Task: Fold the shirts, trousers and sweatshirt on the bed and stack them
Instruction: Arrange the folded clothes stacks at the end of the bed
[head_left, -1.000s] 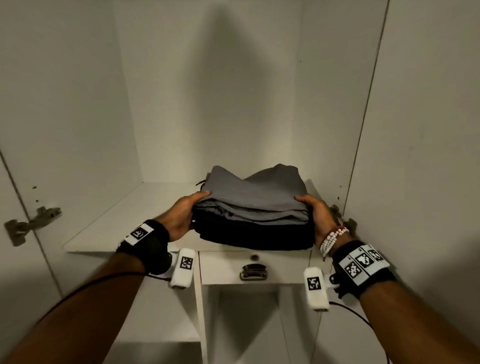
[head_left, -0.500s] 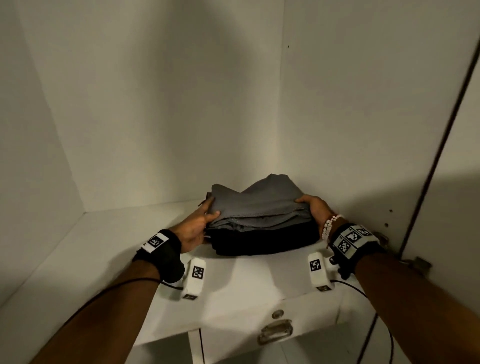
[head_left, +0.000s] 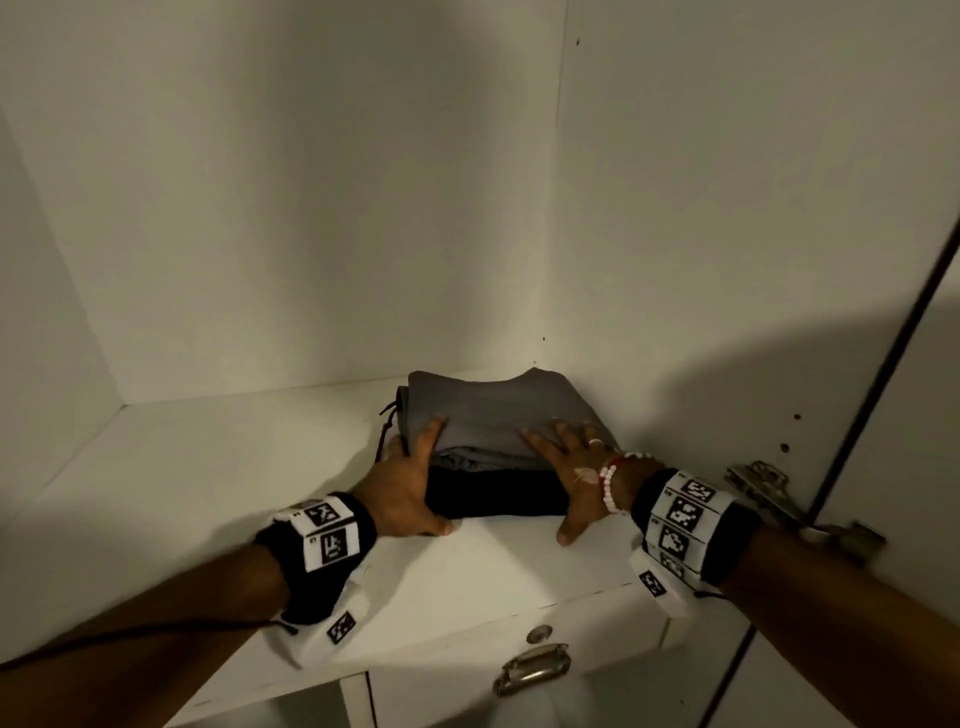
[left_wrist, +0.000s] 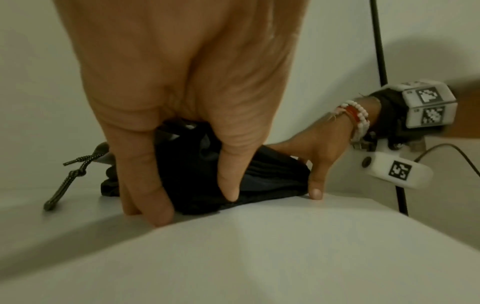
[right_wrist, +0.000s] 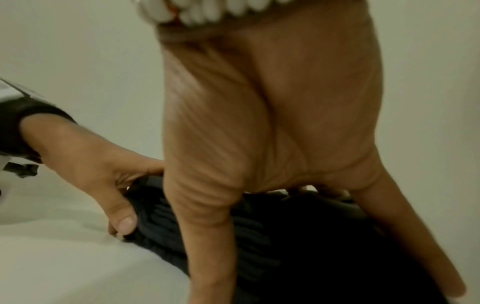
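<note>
A stack of folded clothes lies on a white wardrobe shelf (head_left: 208, 467), near its back right corner. A grey garment (head_left: 493, 405) is on top and a black one (head_left: 493, 493) is underneath. My left hand (head_left: 415, 478) straddles the stack's front left corner, with one finger on the grey top and the thumb low along the black front. In the left wrist view its fingers (left_wrist: 145, 195) point straight down to the shelf beside the black cloth (left_wrist: 259, 181). My right hand (head_left: 571, 467) lies flat with fingers spread on the grey top, thumb down the front.
A dark drawstring (head_left: 387, 431) hangs from the stack's left side onto the shelf. The wardrobe's right wall stands close beside the stack. A drawer with a metal handle (head_left: 530, 670) sits under the shelf's front edge. A door hinge (head_left: 763, 483) sticks out at the right.
The stack has moved from the shelf's front edge back toward the right rear corner. My hands went from gripping its two sides to lying over its top and front.
</note>
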